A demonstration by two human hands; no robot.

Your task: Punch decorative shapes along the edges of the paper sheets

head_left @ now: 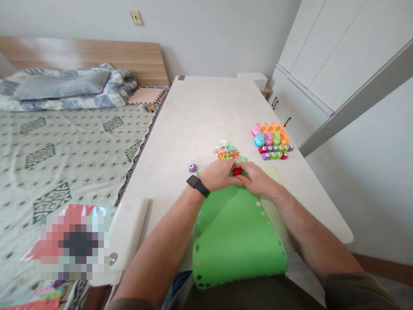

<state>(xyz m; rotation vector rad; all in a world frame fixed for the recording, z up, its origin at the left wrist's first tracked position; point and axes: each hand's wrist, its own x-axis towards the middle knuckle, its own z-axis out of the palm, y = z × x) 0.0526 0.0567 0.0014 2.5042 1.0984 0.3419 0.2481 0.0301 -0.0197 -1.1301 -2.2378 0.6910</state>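
A sheet of green paper [238, 232] lies in front of me, its near end curling over the table edge. Punched shapes run along its borders. At its far edge sits a small red craft punch [237, 172], partly hidden by my fingers. My left hand [221, 173], with a black watch on the wrist, closes on the punch from the left. From the other side, my right hand [257, 177] is closed on it too. Just beyond lies a heap of colourful paper cut-outs [227, 150]. A purple punch [192, 168] stands alone left of my left hand.
Several small punches [274, 155] and larger punches [272, 137] stand in rows at the right. Pale yellow paper [274, 174] lies under the green sheet. A white laminator-like device [129, 232] is at the table's left edge, beside a bed [80, 146]. Cabinets [309, 82] stand right.
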